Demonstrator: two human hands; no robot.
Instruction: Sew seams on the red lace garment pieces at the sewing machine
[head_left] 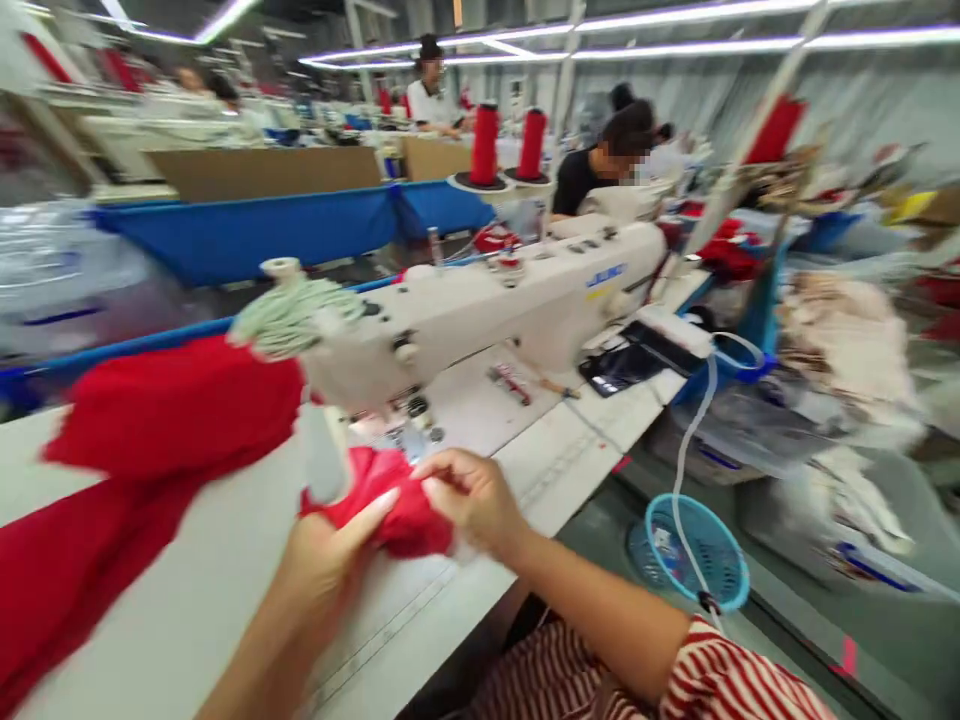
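Observation:
Both my hands hold one small piece of red fabric [409, 510] in front of the sewing machine [480, 300]. My left hand [334, 560] grips its left side, thumb on top and the other fingers hidden beneath. On its right edge, my right hand [469, 495] pinches the cloth between thumb and fingertips. The cloth is crumpled and lies just before the needle area, which is partly blurred; I cannot tell whether it touches the needle. More red fabric [180, 410] lies heaped on the table [187, 580] to the left.
Pale green cord [296, 315] sits on the machine head. Two red thread cones [485, 145] stand behind. A phone [619, 370] and small tools [510, 383] lie on the machine table's right part. A blue basket [697, 550] is on the floor. Co-workers [600, 160] sit beyond.

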